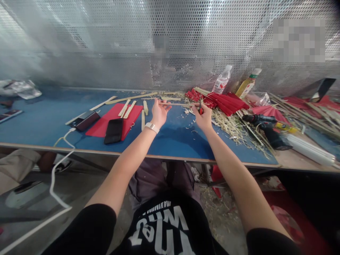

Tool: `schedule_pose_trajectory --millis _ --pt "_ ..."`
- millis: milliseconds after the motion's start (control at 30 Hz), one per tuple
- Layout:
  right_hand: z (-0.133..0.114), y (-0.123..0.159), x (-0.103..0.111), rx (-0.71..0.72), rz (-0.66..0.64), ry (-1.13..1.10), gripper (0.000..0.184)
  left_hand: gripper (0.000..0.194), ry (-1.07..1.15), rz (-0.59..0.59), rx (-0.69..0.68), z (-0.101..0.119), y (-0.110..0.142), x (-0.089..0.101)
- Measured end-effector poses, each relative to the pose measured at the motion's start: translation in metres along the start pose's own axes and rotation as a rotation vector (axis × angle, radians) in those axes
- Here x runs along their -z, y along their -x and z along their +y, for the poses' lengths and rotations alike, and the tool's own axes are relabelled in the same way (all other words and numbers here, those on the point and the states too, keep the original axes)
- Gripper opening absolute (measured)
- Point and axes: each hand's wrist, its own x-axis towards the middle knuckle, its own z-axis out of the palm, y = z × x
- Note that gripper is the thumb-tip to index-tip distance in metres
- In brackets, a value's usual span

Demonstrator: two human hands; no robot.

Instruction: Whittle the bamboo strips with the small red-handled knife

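Above the blue tabletop, my left hand (159,115) pinches one end of a thin bamboo strip (179,104), which runs level across to my right hand (204,118). The right hand is closed around a small black-and-red hand tool (201,109), whose exact kind I cannot make out. The strip's far end meets the tool and the right fingers. Pale shavings (230,125) lie in a heap just right of that hand. Short flat bamboo pieces (130,109) rest on a red sheet (102,122) to the left, and others lie on the table beside it.
A black phone (113,131) lies on the red sheet, near another device (83,120) with a white cable (54,177) hanging over the edge. At right are folded red material (228,102), two bottles (223,80), a cordless drill (271,129) and long strips. A perforated metal wall (119,46) stands behind.
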Motion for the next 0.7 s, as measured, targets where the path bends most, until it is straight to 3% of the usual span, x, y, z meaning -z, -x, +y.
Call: schedule_pose_trajectory --millis 200,333,500,600,700 --pt "0.006 -0.003 -0.003 0.002 0.044 -0.052 0.054 0.035 -0.03 0.037 -0.012 -0.006 -0.005 0.004" --pt "0.015 -0.009 -0.004 -0.002 0.133 -0.046 0.059 0.03 -0.186 -0.003 -0.088 -0.008 0.002 0.005" --pt "0.029 -0.016 0.0 -0.005 0.192 -0.019 0.062 0.023 -0.636 -0.262 -0.27 0.0 0.02 0.004" --pt "0.036 -0.018 0.003 0.033 0.214 0.008 0.062 0.022 -0.914 -0.496 -0.222 0.002 0.029 0.002" --pt "0.038 -0.019 0.004 0.023 0.199 0.055 0.061 0.027 -0.997 -0.62 -0.139 -0.002 0.031 0.002"
